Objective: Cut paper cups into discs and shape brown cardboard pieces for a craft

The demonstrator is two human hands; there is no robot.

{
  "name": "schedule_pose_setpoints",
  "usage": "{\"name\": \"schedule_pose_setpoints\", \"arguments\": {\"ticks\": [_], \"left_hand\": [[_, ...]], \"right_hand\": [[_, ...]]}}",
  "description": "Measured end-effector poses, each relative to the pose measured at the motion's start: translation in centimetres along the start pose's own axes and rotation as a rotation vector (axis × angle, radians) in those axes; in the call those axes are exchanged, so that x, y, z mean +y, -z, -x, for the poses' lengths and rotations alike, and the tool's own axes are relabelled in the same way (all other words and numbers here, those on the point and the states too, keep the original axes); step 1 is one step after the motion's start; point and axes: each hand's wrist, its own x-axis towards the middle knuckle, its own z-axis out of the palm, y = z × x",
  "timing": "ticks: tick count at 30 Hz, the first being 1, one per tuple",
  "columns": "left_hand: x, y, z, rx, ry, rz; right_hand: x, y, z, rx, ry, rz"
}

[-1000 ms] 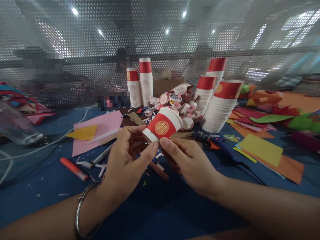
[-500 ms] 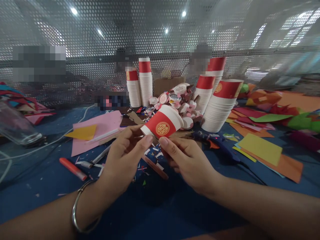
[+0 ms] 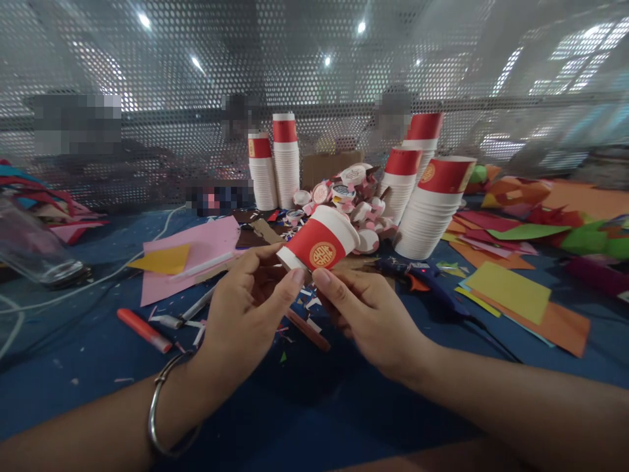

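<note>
A white paper cup (image 3: 318,239) with a red band and a round yellow emblem lies tilted between both hands, its rim to the upper right. My left hand (image 3: 253,308) grips its base end, the thumb at the lower edge and the fingers partly hidden behind it. From below, my right hand (image 3: 371,314) pinches the side near the emblem; most of its fingertips are out of sight. Under the hands lie a brown stick (image 3: 308,330) and scattered paper scraps. Behind the cup is a heap of small white and pink paper pieces (image 3: 361,213).
Stacked paper cups (image 3: 425,223) stand at the back right, with more stacks (image 3: 285,164) left of centre. A blue glue gun (image 3: 437,295) with a cord lies right, near coloured paper sheets (image 3: 511,288). Left are pink paper (image 3: 196,252), a red marker (image 3: 144,330) and a glass jar (image 3: 39,246).
The cup has turned slightly, so its emblem sits a little further right. Both hands keep their hold in nearly the same place.
</note>
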Motion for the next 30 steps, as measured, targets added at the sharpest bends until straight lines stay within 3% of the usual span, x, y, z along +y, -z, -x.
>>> {"name": "schedule_pose_setpoints", "arguments": {"ticks": [16, 30], "left_hand": [[-0.9, 0.5, 0.0, -0.001, -0.097, -0.074], [-0.8, 0.6, -0.1, -0.024, -0.007, -0.053]], "right_hand": [[0.0, 0.1, -0.3, 0.023, -0.023, 0.075], [-0.3, 0.2, -0.8, -0.001, -0.065, 0.112]]}}
